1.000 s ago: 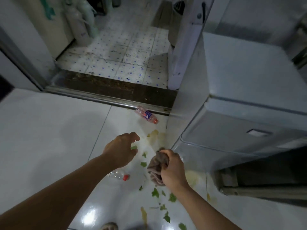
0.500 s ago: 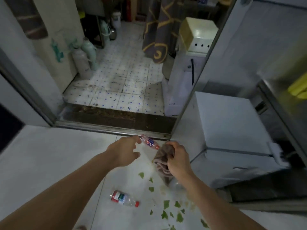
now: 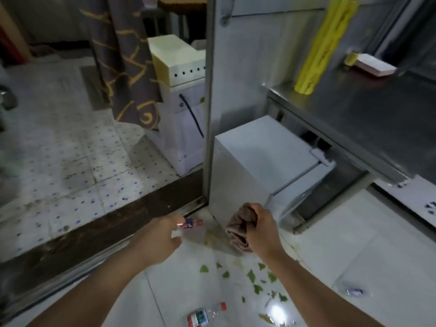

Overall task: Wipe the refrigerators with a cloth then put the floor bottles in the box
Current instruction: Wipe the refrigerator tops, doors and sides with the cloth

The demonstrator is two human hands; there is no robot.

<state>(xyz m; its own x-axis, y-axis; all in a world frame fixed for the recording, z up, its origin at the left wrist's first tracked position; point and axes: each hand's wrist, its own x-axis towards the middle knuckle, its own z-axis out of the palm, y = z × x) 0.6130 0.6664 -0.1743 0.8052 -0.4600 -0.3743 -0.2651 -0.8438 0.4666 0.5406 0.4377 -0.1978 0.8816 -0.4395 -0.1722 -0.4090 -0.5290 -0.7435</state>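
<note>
I see my right hand (image 3: 262, 228) with its grip closed tight around a bunched brown cloth (image 3: 239, 228), held low just in front of the near corner of the small white refrigerator (image 3: 259, 156) that sits under the steel counter (image 3: 377, 119). My left hand (image 3: 162, 239) reaches toward a plastic bottle (image 3: 191, 223) with a blue label and red cap, lying on the floor (image 3: 354, 244) by the door threshold (image 3: 113, 223); the fingers are loosely curled right at the bottle, but blur keeps me from telling whether the grip has closed on it. A 2nd bottle (image 3: 205, 315), red-capped, lies on the white tiles nearer me, among scattered green leaf scraps (image 3: 251, 276). A yellow roll (image 3: 323, 43) stands on the counter.
</note>
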